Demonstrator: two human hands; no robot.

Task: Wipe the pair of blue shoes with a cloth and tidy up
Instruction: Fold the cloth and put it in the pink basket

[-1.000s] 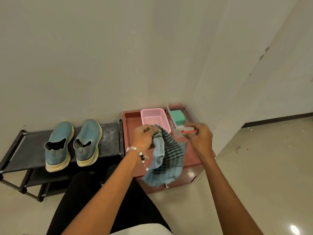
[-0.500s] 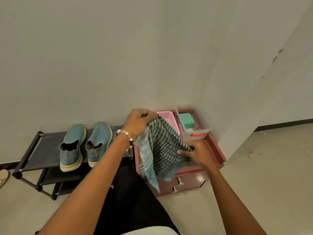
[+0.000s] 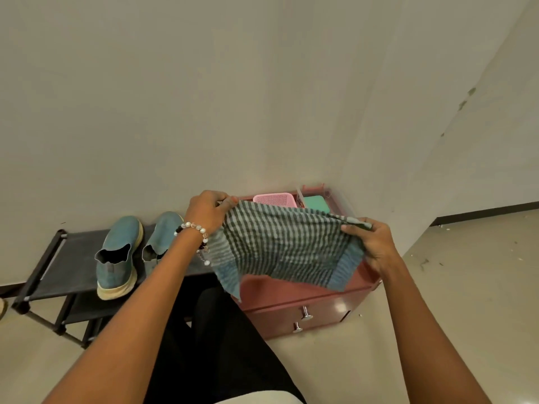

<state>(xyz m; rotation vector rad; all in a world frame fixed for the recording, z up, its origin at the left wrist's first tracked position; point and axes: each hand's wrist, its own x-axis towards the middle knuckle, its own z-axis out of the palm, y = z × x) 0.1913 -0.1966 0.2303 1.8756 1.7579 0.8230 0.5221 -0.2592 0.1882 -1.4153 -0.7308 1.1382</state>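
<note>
Two hands on it: left hand (image 3: 207, 212) pinches the top-left corner of the striped cloth (image 3: 280, 246), right hand (image 3: 376, 243) grips the right edge, so the cloth is stretched out in the air between them. Neither hand is free.
Cloth spot: hanging over the top of the red drawer unit (image 3: 309, 298), not touching it as far as I can tell; its lower-left corner droops toward the person's dark-clad leg (image 3: 210, 330).
Shoes: the pair of blue shoes (image 3: 134, 252) sits side by side on the top shelf of the black shoe rack (image 3: 58, 263), toes to the wall, heels facing the person. The left forearm crosses in front of the nearer one.
Step, my guess: this looks like opening out or folding the cloth, either to get a clean face for wiping or to put it away. Can't tell from here whether the shoes are wiped yet.
Next move, if wiping: one hand has to let go and hold a shoe while the other bunches the cloth and swings left to the rack.
If tidying: fold it and drop it into the pink basket (image 3: 274, 198), which sits at the back of the drawer unit just beside a clear box with a green thing (image 3: 316, 204) inside.
Edges: wall right behind everything, and a corner closes in on the right of the drawer unit.
Open room: bare floor (image 3: 466, 287) to the right and in front.
</note>
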